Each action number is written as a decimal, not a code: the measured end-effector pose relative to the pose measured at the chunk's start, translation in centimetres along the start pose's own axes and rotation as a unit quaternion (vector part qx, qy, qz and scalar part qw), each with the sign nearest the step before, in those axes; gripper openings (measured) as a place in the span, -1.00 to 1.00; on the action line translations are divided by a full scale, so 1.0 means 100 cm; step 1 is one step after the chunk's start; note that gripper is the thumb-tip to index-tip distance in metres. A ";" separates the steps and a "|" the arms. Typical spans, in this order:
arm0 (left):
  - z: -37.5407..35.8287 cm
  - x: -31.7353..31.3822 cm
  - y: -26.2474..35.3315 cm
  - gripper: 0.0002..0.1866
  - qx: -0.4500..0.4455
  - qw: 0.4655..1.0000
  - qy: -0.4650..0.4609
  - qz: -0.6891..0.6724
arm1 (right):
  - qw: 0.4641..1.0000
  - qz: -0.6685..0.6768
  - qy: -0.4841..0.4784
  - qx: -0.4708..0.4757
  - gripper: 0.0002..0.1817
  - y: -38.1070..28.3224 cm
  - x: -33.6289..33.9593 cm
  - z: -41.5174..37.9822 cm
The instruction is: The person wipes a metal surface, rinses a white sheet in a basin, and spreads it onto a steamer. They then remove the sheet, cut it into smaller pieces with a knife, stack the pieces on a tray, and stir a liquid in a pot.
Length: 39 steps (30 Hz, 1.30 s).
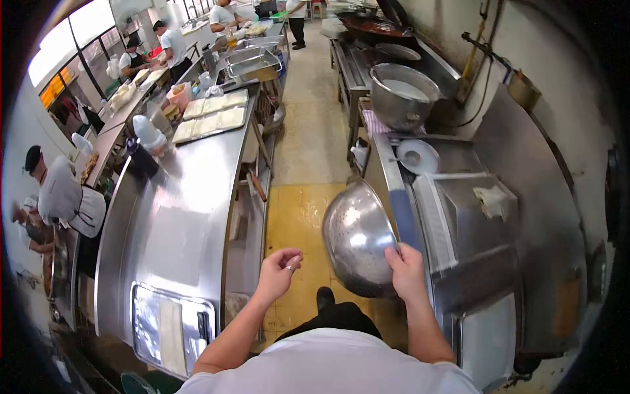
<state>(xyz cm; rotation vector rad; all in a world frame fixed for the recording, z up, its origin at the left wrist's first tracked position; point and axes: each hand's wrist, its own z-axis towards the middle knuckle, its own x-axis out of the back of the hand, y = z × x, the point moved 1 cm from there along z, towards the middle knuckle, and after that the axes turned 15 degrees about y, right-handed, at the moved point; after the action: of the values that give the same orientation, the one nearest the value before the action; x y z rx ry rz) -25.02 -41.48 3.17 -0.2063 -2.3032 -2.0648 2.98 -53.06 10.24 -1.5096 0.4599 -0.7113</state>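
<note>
My right hand [408, 270] grips the rim of a large stainless steel colander [357, 230], with the thumb over its edge. Small holes dot the metal, and the bowl hangs tilted over the floor between the counters. My left hand [279, 270] is raised to the left of the colander, apart from it, with its fingers curled in and a ring on one finger. Nothing shows in that hand.
On the left steel table [190, 223] lie a tray with a pale strip [174, 335], a dark bottle [141, 157] and trays of dough sheets [213, 115]. At right a big pot [403, 98] and a lidded steel box [476, 210] stand. Several co-workers [72, 190] work further off.
</note>
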 end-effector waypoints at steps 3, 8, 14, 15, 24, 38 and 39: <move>0.067 0.008 0.024 -0.77 0.020 0.999 0.034 0.006 | 0.999 -0.019 -0.019 0.021 -0.74 -0.020 -0.062 0.099; 0.185 0.017 0.028 -0.80 0.058 0.992 0.116 -0.007 | 0.996 0.001 -0.049 0.072 -0.73 -0.058 -0.173 0.259; 0.401 -0.013 0.021 -0.81 0.086 0.988 0.116 -0.055 | 0.995 0.079 -0.025 0.063 -0.76 -0.038 -0.308 0.459; 0.445 -0.023 0.027 -0.81 0.081 0.989 0.105 -0.057 | 0.994 0.089 -0.014 0.066 -0.75 -0.039 -0.330 0.491; 0.816 -0.164 0.216 -0.78 -0.147 0.986 -0.063 -0.056 | 0.994 0.019 0.024 0.102 -0.72 -0.099 -0.482 0.786; 1.218 -0.260 0.309 -0.84 -0.088 0.992 0.046 -0.072 | 0.984 -0.026 0.014 0.177 -0.75 -0.150 -0.716 1.237; 1.243 -0.261 0.314 -0.85 -0.089 0.991 0.058 -0.075 | 0.985 -0.013 -0.001 0.172 -0.74 -0.156 -0.725 1.260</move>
<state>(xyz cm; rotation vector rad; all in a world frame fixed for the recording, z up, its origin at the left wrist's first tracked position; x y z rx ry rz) 11.99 83.29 17.09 0.0827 -2.1279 -2.2886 33.93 89.55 19.09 -1.1936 0.2976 -0.7659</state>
